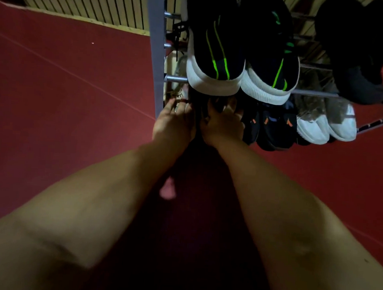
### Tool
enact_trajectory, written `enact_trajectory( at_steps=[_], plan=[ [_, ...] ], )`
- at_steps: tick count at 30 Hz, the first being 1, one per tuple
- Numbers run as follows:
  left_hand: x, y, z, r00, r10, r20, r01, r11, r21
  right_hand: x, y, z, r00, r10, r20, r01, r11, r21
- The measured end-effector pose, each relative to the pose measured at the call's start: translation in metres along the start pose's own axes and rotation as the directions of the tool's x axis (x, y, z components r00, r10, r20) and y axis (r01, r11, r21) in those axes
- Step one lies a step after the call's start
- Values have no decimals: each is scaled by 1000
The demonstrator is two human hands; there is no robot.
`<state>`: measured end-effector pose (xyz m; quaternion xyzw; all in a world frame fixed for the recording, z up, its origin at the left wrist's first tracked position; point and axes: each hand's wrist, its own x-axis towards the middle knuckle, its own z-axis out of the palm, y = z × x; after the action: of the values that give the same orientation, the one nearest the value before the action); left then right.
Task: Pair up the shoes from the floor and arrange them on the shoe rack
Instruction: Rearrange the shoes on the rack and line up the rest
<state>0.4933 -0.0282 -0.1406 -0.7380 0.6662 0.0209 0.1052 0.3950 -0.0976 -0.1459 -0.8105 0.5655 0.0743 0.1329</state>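
Note:
My left hand (175,121) and my right hand (223,124) both reach into the lower shelf at the left end of the shoe rack (155,53). A dark shoe (199,116) sits between them, mostly lost in shadow. The left hand's fingers lie fairly straight against its left side. My right hand's fingers curl over the dark shoe's top. Right above the hands, a pair of black sneakers with green stripes and white soles (215,63) rests on the upper shelf bar.
On the lower shelf to the right stand black shoes with orange marks (274,129) and a white pair (326,126). A dark shoe with a red patch (370,72) fills the upper right. A pale shoe (179,74) lies behind the left post. Red floor surrounds the rack.

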Motion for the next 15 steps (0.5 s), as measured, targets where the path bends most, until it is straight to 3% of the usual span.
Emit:
enact_trajectory(
  at_steps=[3, 7, 10, 13, 15],
  plan=[
    [-3, -2, -2, 993, 2, -118, 9, 996, 92, -7, 7, -4, 994, -97, -45, 97, 995, -16],
    [-1, 1, 0, 991, 38, 127, -56, 989, 138, -3, 19, -1, 988, -157, 9, 157, 988, 5],
    [-2, 3, 1, 995, 13, 101, -21, 997, 76, 1, 20, -4, 993, -109, 52, 107, 994, 39],
    [-4, 2, 4, 997, -13, 72, 13, 1000, -2, -3, 25, -6, 994, -104, 13, 94, 942, 323],
    [-4, 3, 6, 1000, 13, -15, -14, 997, -74, -12, 39, -4, 988, 126, -93, -63, 865, 498]
  ],
)
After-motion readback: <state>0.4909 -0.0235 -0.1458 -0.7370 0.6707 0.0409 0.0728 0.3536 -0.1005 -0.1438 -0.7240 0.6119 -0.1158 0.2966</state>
